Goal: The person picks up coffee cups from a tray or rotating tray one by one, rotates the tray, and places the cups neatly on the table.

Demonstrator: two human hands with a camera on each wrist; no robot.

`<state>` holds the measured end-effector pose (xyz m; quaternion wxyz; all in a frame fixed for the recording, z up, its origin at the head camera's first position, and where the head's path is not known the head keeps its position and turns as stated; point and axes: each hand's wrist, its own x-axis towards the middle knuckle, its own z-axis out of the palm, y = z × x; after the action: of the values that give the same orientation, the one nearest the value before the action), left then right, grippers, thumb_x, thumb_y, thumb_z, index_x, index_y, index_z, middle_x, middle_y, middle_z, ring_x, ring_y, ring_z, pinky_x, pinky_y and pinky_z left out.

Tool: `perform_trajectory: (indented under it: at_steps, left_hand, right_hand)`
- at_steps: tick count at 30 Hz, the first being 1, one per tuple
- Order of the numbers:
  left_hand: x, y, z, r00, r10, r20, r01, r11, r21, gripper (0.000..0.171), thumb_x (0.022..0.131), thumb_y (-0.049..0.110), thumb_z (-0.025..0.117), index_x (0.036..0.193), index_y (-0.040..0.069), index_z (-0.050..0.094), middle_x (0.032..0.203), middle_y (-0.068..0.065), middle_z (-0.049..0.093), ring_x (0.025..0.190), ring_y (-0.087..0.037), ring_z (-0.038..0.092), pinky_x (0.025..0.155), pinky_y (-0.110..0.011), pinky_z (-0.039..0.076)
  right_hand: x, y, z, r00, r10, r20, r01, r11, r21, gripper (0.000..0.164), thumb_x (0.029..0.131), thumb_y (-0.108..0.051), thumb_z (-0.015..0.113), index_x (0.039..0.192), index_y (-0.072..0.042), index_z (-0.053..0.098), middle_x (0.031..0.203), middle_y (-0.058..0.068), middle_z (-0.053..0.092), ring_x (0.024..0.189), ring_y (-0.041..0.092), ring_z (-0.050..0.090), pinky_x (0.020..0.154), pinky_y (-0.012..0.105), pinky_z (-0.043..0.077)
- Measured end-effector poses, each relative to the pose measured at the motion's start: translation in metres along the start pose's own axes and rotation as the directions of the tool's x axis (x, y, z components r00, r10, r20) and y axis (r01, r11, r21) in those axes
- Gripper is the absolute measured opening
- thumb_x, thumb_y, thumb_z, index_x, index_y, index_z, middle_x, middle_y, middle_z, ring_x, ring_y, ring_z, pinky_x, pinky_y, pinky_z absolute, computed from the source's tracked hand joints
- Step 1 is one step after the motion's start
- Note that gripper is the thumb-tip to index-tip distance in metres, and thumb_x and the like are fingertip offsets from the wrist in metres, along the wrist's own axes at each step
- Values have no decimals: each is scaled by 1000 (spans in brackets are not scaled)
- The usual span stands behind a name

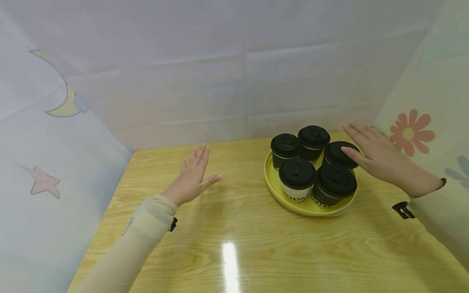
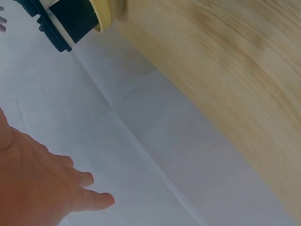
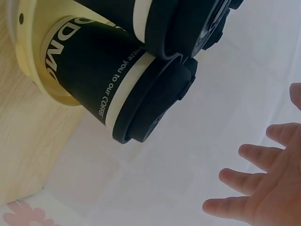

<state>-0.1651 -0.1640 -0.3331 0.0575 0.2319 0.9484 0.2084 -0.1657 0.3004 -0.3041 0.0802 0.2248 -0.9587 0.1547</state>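
Note:
Several lidded paper coffee cups stand upright on a round yellow tray (image 1: 275,194) at the right of the table. One cup at the front has a white body (image 1: 294,193); the black cup (image 1: 333,187) beside it bears partly visible lettering. My right hand (image 1: 381,156), fingers straight and spread, hovers at the tray's right side and overlaps the rear right cup (image 1: 340,154) in the head view. In the right wrist view a black cup (image 3: 94,66) is close to that hand. My left hand (image 1: 190,177) is held over the table left of the tray, fingers extended, holding nothing.
The wood-grain table (image 1: 234,228) meets a pale cloth wall (image 1: 183,89) at the back. Cloth sides stand left and right, printed with a moon, a star (image 1: 44,181) and a red flower (image 1: 412,133). A light reflection lies on the tabletop.

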Motion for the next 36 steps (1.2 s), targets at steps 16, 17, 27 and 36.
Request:
perform_trajectory:
  at_steps: [16, 17, 27, 36]
  left_hand:
    - [3, 6, 12, 1000, -3, -12, 2, 996, -90, 88, 100, 55, 39, 154, 3, -8, 160, -13, -13, 144, -28, -19, 112, -62, -3]
    - [3, 6, 13, 1000, -2, -14, 1, 996, -93, 88, 100, 55, 38, 154, 3, -9, 160, -13, -13, 144, -28, -19, 112, -62, -3]
    - [3, 10, 22, 1000, 21, -23, -24, 987, -158, 90, 99, 58, 36, 154, 4, -11, 160, -13, -14, 144, -29, -18, 112, -62, -3]
    - [3, 13, 28, 999, 28, -34, -33, 986, -162, 90, 99, 57, 36, 154, 4, -10, 160, -13, -14, 145, -28, -18, 112, -62, -2]
  right_hand:
    - [-20, 18, 1, 997, 76, -16, -74, 992, 103, 61, 104, -20, 46, 151, 7, 18, 150, 37, 20, 139, 52, 14, 111, 63, 9]
    - [-22, 19, 1, 997, 74, -25, -71, 992, 109, 61, 104, -18, 47, 151, 9, 18, 149, 37, 21, 138, 53, 15, 111, 63, 10]
    - [-35, 30, 8, 984, 180, 7, -177, 958, 226, 66, 105, -16, 42, 153, 5, 2, 149, 40, 14, 135, 58, 14, 104, 71, 12]
    - [-46, 40, 18, 979, 202, 7, -197, 944, 265, 66, 105, -15, 40, 152, 6, -1, 145, 45, 13, 132, 62, 13, 101, 74, 12]
